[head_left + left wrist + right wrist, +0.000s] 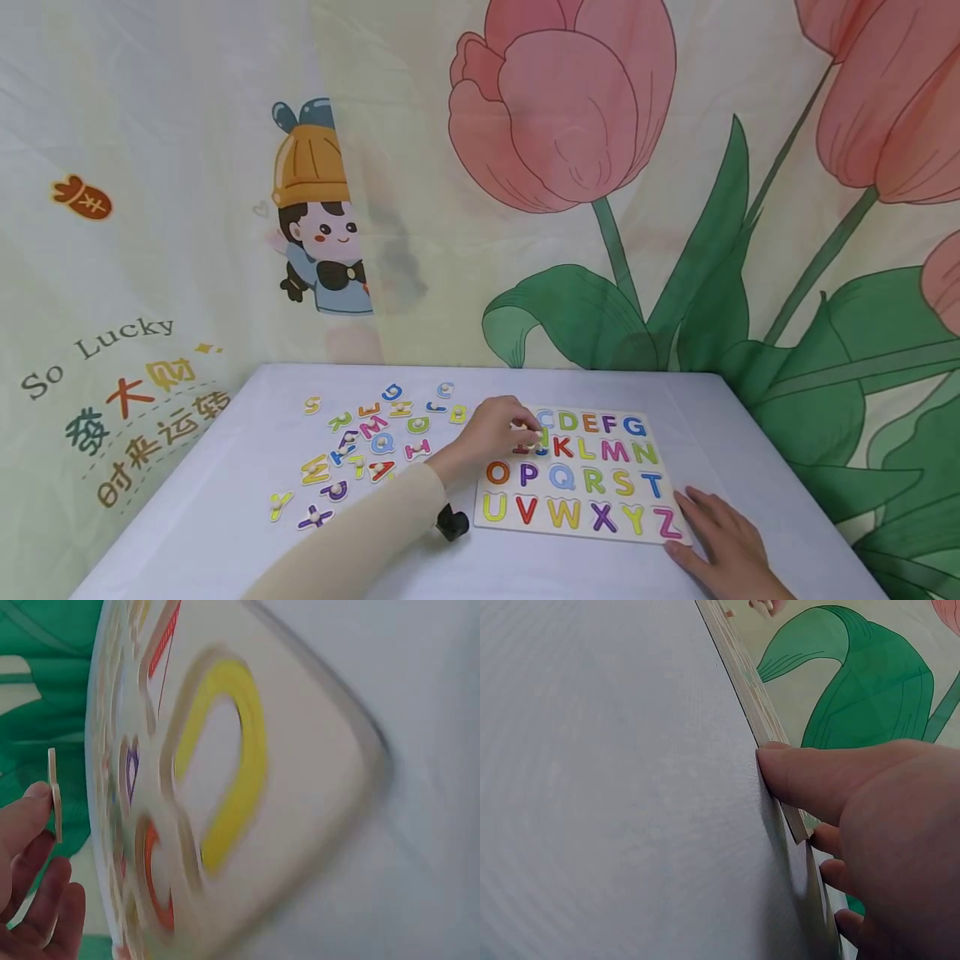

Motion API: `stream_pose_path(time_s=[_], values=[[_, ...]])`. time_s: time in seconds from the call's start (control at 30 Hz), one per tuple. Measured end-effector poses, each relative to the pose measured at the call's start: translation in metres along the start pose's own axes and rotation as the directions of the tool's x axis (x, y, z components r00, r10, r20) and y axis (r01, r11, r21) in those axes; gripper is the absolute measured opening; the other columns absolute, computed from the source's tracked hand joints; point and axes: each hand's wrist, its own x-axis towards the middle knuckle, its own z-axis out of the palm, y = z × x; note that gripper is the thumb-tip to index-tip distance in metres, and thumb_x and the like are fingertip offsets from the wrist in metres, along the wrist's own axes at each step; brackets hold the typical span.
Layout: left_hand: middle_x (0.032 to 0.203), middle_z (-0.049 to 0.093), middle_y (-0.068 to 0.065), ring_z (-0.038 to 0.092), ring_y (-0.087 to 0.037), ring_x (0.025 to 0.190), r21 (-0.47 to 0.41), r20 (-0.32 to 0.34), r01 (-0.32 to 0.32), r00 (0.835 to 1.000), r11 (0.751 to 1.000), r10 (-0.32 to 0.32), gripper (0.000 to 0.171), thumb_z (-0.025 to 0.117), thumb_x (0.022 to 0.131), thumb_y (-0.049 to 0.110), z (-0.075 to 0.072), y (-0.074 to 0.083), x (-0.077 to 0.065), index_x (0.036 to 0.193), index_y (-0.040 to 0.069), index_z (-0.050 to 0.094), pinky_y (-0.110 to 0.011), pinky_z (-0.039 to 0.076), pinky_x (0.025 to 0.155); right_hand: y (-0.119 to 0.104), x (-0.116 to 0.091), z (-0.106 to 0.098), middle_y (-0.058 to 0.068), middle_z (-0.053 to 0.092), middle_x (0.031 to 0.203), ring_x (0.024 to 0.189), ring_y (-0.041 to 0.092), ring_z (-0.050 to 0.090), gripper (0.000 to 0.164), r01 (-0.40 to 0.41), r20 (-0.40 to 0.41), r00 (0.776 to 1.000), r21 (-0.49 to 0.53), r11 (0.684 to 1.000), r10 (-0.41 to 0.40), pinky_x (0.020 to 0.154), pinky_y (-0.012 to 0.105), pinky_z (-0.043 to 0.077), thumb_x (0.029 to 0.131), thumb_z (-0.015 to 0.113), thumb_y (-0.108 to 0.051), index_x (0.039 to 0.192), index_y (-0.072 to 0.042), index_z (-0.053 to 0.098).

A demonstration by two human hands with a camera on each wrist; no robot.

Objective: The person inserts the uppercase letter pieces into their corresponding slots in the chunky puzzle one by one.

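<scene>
My left hand is over the upper left part of the white alphabet board. Between its thumb and fingertips it pinches a thin letter piece, seen edge-on in the left wrist view; in the head view it looks yellow-green, its letter unclear. The hand hides part of the board's top left rows. At the board's near right corner, beside the pink Z, rests my right hand. Its thumb touches the front edge, and the other fingers spread along the right edge.
Loose letter pieces with small knobs lie scattered left of the board, among them a purple X, a yellow Y and a yellow S. White cloth covers the table. A tulip-printed curtain hangs behind it.
</scene>
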Motion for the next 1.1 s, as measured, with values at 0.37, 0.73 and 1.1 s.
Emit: stream_pose_path(time_s=[0.37,0.73,1.1], values=[[0.088,0.066,0.018,0.055,-0.001,0.083,0.042,0.021,-0.102,0.995,0.994,0.101,0.004,0.084,0.094,0.025,0.052,0.047,0.029,0.098,0.025,0.085,-0.02,0.045,0.083,-0.002,0.0,-0.003,0.026,0.039,0.16,0.142,0.053,0.031,0.092,-0.015,0.019,1.0,0.015,1.0,0.014,0.108,0.084,0.024,0.094,0.069,-0.064,0.157,0.0,0.047],[0.086,0.062,0.019,0.05,0.003,0.081,0.104,0.041,-0.105,0.994,0.989,0.101,0.003,0.082,0.096,0.028,0.093,0.076,0.054,0.098,0.027,0.084,-0.015,0.042,0.078,0.0,0.001,-0.004,0.027,0.037,0.161,0.142,0.055,0.029,0.092,-0.014,0.031,0.999,0.029,0.999,0.013,0.108,0.083,0.023,0.095,0.069,-0.063,0.157,0.001,0.047],[0.087,0.064,0.019,0.051,0.002,0.083,0.088,0.017,-0.026,1.0,0.996,0.025,0.006,0.081,0.097,0.031,0.112,0.094,0.071,0.098,0.027,0.084,-0.016,0.044,0.083,-0.004,-0.001,-0.005,0.026,0.037,0.161,0.144,0.054,0.029,0.09,-0.007,0.021,1.0,0.036,0.999,0.006,0.109,0.082,0.023,0.096,0.069,-0.061,0.157,0.001,0.047]])
